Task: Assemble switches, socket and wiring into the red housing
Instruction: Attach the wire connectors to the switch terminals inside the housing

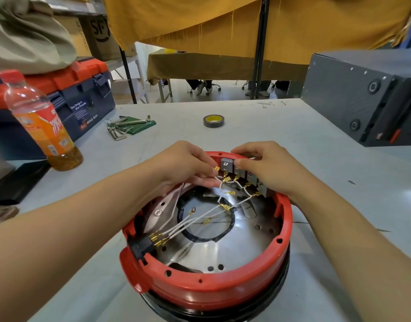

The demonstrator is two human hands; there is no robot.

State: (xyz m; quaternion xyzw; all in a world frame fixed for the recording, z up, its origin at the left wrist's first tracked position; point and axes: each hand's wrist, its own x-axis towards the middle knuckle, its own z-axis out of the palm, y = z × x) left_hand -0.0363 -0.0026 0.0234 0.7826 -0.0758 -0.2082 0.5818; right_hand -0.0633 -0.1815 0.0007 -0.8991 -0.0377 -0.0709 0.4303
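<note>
Pinched in the left hand (186, 168), a white wire (219, 184) with its brass terminal (217, 168) is aimed at the grey switches (242, 173). At the near rim of the red housing (213, 291) sits the black socket (143, 248); at the far rim the right hand (269, 168) grips the switches, probably steadying them. Beyond lies a tape roll (213, 121).
</note>
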